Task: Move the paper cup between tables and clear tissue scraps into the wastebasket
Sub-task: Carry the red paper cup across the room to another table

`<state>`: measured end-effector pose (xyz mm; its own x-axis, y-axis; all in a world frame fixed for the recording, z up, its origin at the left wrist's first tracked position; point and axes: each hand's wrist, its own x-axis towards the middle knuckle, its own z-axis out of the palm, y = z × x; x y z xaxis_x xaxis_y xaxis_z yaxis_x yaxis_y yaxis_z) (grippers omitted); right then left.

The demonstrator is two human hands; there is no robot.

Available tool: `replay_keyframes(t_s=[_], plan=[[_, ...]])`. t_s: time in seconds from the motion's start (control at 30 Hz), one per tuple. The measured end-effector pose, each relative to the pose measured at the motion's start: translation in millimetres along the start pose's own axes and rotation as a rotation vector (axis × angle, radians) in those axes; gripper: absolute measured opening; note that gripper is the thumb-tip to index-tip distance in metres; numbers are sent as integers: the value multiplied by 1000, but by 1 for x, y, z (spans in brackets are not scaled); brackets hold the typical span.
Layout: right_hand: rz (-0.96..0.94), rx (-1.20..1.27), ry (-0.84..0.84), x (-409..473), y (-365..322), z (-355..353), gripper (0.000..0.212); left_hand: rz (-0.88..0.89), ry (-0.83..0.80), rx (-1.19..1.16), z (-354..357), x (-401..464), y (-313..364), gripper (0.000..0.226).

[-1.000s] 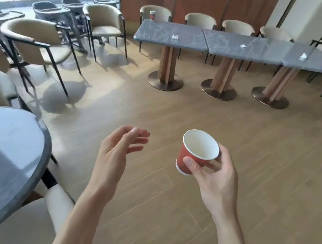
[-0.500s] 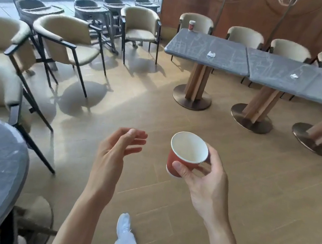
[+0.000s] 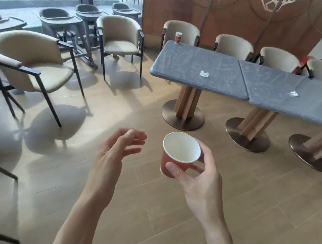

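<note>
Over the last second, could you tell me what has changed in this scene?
The person has walked toward the row of grey tables, which now look nearer; the round table has left view. Unchanged: the right hand grips the red paper cup, the left hand hangs loose, and tissue scraps lie untouched.

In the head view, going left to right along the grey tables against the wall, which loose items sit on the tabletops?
Small red cup at the far corner → crumpled tissue scrap on the first table → second tissue scrap on the next table.
</note>
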<state>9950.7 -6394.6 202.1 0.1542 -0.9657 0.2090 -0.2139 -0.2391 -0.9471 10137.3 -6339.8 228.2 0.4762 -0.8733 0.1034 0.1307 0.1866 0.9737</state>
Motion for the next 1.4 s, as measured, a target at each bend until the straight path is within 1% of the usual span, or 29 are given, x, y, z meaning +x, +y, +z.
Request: replay_keyframes(t_s=[0.17,0.3,0.4,0.47,0.53,0.63,0.77,0.87,1.0,1.13,1.27,1.4], plan=[[0,32,-3,106,26,35,79,-37,2,31,9,99,-24,26],[-26,67,-27,204,49,62,80,-3,26,56,25,197,-35,27],[-72,87,-64,290,64,83,80,19,23,103,41,280,-42,22],[-93,103,-77,348,65,94,79,11,28,114,54,334,-41,21],[-106,122,-81,405,62,104,79,38,45,100,64,385,-37,26],[-116,125,-91,475,67,118,73,46,63,94,75,453,-38,29],[-86,105,-136,540,87,140,83,13,74,108,83,524,-55,29],[-49,98,-157,587,104,165,83,-15,78,113,79,580,-71,27],[-21,91,-163,659,121,205,75,-35,101,92,63,663,-92,26],[-21,62,-142,748,129,257,84,-45,95,74,46,765,-109,20],[-9,39,-128,838,124,309,85,-45,75,54,29,870,-105,24],[-1,70,-114,917,121,353,78,-39,55,56,17,957,-100,27]])
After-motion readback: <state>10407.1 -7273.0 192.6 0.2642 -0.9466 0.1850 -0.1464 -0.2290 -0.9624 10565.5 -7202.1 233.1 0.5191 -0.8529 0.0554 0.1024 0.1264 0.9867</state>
